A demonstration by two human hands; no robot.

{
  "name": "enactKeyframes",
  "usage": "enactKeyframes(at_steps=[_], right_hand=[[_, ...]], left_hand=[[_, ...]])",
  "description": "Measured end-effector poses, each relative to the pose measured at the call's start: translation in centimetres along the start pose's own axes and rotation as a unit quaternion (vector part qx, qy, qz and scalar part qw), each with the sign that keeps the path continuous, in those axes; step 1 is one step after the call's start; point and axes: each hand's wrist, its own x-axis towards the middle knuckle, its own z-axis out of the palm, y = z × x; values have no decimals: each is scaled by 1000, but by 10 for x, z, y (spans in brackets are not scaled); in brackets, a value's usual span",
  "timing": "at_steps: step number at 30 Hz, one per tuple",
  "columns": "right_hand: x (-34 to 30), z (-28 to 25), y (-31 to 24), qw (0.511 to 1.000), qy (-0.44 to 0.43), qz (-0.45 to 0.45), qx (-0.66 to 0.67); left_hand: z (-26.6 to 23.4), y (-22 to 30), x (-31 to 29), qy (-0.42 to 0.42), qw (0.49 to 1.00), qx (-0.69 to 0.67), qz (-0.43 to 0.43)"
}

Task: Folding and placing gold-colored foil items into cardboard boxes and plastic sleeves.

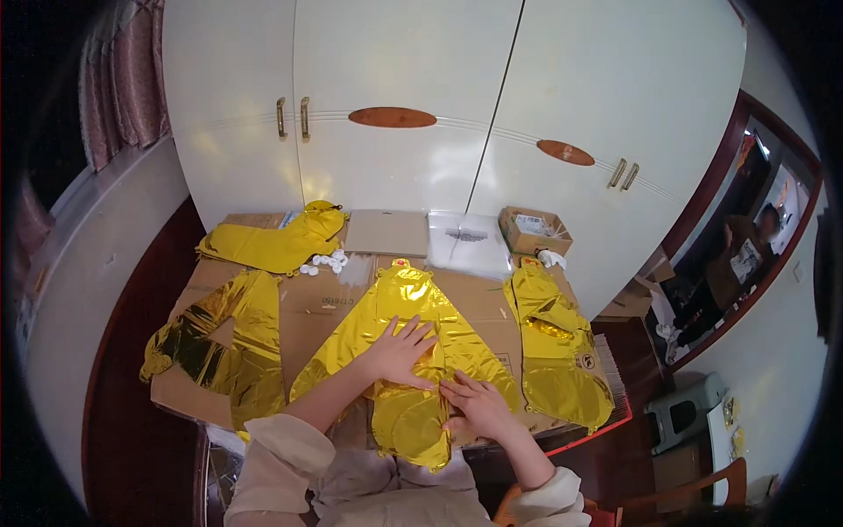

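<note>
A flat, shiny gold foil balloon (408, 303) lies in front of me, wide at its lower sides and narrow at the far end. My left hand (404, 354) rests flat on its middle, fingers spread. Close by on the right, my right hand (479, 406) lies against the edge of the folded near part, fingers stretched and thumb apart. The near end of the foil hangs toward my lap. More flat gold foil balloons lie around it: one at the left (255, 329), one at the far left (277, 241), and one at the right (562, 360).
Cardboard (329, 294) covers the work surface. Small white pieces (327, 262) lie near the far-left foil. Behind are a clear plastic packet stack (468, 244) and a small cardboard box (534, 233), against white cabinets (395, 53). A grey stool (685, 408) stands right; a person (736, 272) appears through the doorway.
</note>
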Motion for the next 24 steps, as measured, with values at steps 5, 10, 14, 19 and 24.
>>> enactKeyframes(at_steps=[5,10,14,19,24], right_hand=[[2,-1,0,1000,-1,-2,-2],[1,3,3,1000,1,2,-4],[-1,6,3,1000,5,-1,0],[-3,9,3,997,70,-8,41],[-15,5,-3,994,75,-12,77]], left_hand=[[-9,6,-1,44,997,27,52],[-4,22,-2,35,996,-12,80],[2,27,-6,20,997,2,77],[8,23,-7,31,996,8,79],[4,26,-6,29,996,-2,80]])
